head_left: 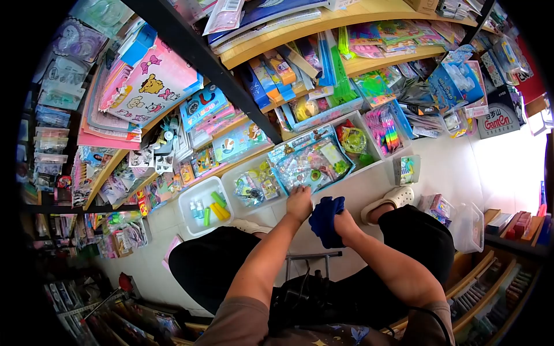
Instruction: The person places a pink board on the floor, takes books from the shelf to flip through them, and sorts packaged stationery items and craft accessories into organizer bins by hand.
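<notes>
My left hand (299,204) is at the near edge of a blue display box (276,173), its fingers curled over the rim. Inside that box lie small clear packets of colourful trinkets. My right hand (345,224) is closed around a crumpled dark blue cloth (326,221), just right of my left hand. Left of the box stands a clear plastic bin (229,180) of packaged trinkets. Farther left, a white tub (186,203) holds green and yellow pieces and small bottles.
Stocked wooden shelves (300,36) rise ahead, with a black upright post (222,81) between bays. A box of rainbow-coloured items (388,131) stands right of the display box. A small carton (407,169) and a clear container (467,227) rest on the tiled floor at right.
</notes>
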`<act>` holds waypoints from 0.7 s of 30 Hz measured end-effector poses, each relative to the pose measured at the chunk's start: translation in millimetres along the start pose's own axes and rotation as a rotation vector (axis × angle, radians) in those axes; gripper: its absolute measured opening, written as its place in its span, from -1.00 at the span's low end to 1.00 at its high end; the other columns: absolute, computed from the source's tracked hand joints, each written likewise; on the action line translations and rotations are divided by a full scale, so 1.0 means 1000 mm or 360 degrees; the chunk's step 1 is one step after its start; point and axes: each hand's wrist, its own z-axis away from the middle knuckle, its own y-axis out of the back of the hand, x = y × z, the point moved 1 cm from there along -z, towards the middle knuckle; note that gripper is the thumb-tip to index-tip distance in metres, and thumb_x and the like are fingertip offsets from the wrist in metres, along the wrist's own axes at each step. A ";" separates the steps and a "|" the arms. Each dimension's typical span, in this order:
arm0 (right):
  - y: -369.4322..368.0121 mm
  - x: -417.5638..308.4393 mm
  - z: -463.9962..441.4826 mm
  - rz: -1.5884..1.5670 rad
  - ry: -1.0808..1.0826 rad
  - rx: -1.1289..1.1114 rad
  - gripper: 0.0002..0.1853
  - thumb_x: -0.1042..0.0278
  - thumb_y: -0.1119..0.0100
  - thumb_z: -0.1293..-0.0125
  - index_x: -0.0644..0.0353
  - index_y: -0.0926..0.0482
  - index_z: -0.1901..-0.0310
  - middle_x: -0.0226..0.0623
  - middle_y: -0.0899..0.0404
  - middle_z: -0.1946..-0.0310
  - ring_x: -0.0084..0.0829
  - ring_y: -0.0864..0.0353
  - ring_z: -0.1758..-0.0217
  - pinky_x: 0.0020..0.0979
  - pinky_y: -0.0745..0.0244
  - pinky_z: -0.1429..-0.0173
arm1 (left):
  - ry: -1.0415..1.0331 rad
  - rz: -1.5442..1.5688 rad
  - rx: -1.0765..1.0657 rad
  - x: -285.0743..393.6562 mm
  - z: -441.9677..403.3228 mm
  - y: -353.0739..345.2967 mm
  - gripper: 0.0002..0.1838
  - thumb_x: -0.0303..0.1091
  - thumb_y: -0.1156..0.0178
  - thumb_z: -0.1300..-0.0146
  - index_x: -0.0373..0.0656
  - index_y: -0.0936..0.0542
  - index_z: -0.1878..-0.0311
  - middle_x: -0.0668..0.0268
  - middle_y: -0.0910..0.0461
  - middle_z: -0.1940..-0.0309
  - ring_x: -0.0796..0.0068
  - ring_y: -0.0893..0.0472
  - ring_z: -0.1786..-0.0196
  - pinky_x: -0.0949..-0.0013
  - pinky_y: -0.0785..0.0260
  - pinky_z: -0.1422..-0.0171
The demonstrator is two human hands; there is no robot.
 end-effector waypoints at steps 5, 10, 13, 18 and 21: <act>-0.003 -0.007 -0.001 -0.0143 0.0087 0.0053 -0.77 0.17 -0.04 -0.21 0.18 -0.46 0.37 -0.30 -0.48 0.58 -0.43 -0.49 0.62 -0.43 -0.38 0.59 | 0.0290 0.0717 0.0148 0.007 -0.001 0.017 -0.88 -0.53 0.02 0.04 -0.21 -0.39 0.36 0.07 -0.47 0.15 0.16 -0.45 0.07 0.25 -0.31 0.09; -0.004 -0.018 0.010 -0.0192 0.0319 0.0191 -0.77 0.16 -0.04 -0.21 0.15 -0.44 0.29 -0.34 -0.49 0.50 -0.49 -0.49 0.51 -0.47 -0.38 0.48 | -0.0240 0.1620 0.0152 0.041 0.037 0.031 -0.89 -0.58 0.06 -0.03 -0.17 -0.36 0.35 0.26 -0.39 0.15 0.48 -0.38 0.10 0.47 -0.24 0.17; -0.002 -0.009 0.010 -0.0034 0.0439 0.0493 -0.73 0.17 -0.09 -0.16 0.20 -0.45 0.23 -0.34 -0.49 0.48 -0.51 -0.46 0.45 -0.45 -0.38 0.39 | 0.0075 0.2224 -0.0055 0.085 0.068 0.051 -0.79 -0.61 0.07 -0.07 -0.14 -0.32 0.20 0.33 -0.35 0.14 0.56 -0.35 0.10 0.55 -0.21 0.13; 0.016 -0.014 0.005 0.0032 0.0426 0.0663 -0.75 0.24 -0.10 -0.13 0.28 -0.49 0.29 -0.30 -0.52 0.47 -0.49 -0.46 0.45 -0.42 -0.38 0.38 | 0.0117 0.2360 -0.0255 0.098 0.088 0.063 -0.59 -0.68 0.06 -0.06 -0.10 -0.23 0.02 0.35 -0.34 0.16 0.56 -0.37 0.08 0.55 -0.20 0.06; 0.035 -0.015 -0.013 0.0020 0.0450 0.0790 -0.73 0.21 -0.10 -0.16 0.28 -0.50 0.30 -0.32 -0.51 0.49 -0.50 -0.45 0.45 -0.42 -0.36 0.38 | -0.0053 0.2381 -0.0142 0.092 0.095 0.072 -0.55 -0.72 0.05 -0.02 -0.09 -0.22 0.02 0.32 -0.35 0.12 0.53 -0.40 0.05 0.51 -0.24 0.05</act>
